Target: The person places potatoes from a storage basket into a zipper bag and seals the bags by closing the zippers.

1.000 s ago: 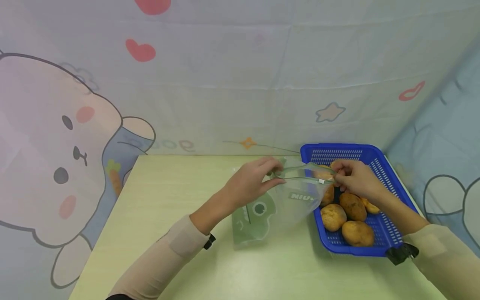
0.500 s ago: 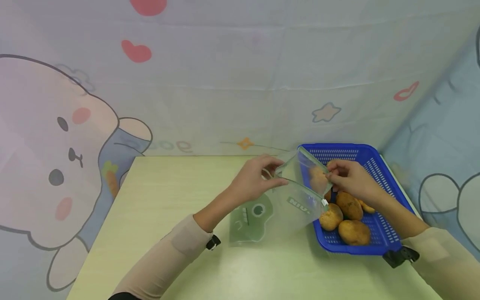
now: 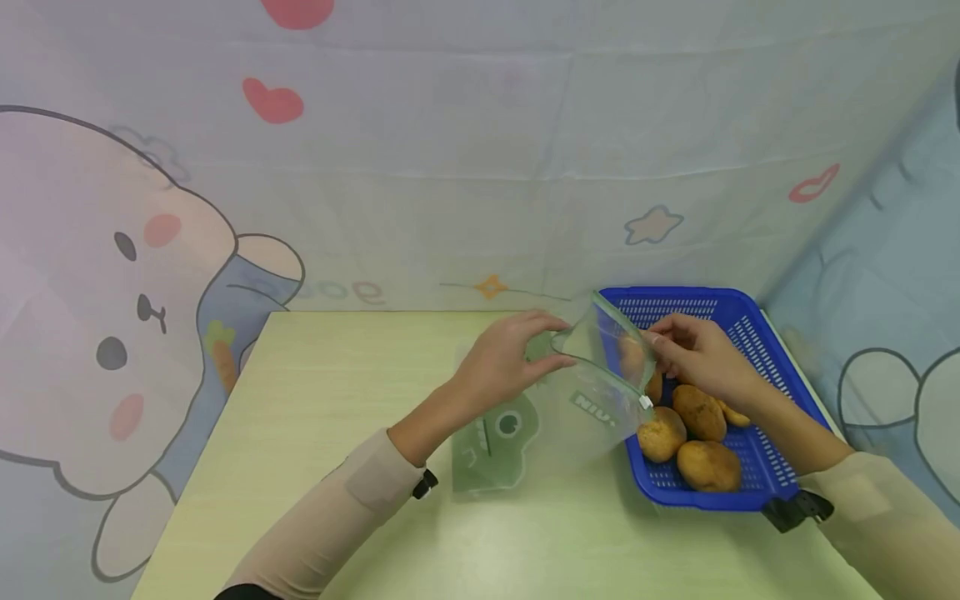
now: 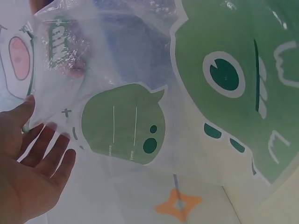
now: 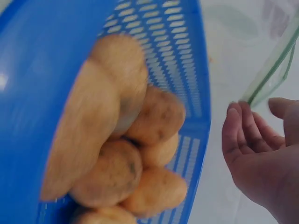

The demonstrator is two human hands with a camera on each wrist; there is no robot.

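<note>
Both hands hold a clear zip bag (image 3: 592, 383) open just right of centre in the head view, its mouth lifted above the tabletop (image 3: 360, 433) and tilted toward the blue basket (image 3: 750, 333). The left hand (image 3: 502, 362) pinches the left side of the bag's mouth, thumb and fingers curled onto the green zip edge. The right hand (image 3: 693, 354) grips the opposite side of the mouth, fingers bent round the rim, directly over the left part of the basket. The bag's lower end, printed with a green cartoon face (image 3: 495, 442), droops down to the tabletop below the left hand. A small white zip slider (image 3: 643, 402) sits at the near corner of the mouth. Brown potatoes (image 3: 693, 433) lie piled in the near half of the basket at centre right of the frame; one shows blurred through the plastic. The left wrist view is filled with the see-through bag (image 4: 154, 93) and its green prints, the left hand's (image 4: 32, 172) fingers behind the film at lower left. The right wrist view shows the basket (image 5: 46, 70) and potatoes (image 5: 126, 154) blurred on the left, the right hand (image 5: 261, 154) at lower right with fingers bent at the green zip edge (image 5: 273, 65). A cartoon sheet (image 3: 150, 250) hangs behind the tabletop. Beige sleeves (image 3: 352, 492) cover both forearms.
</note>
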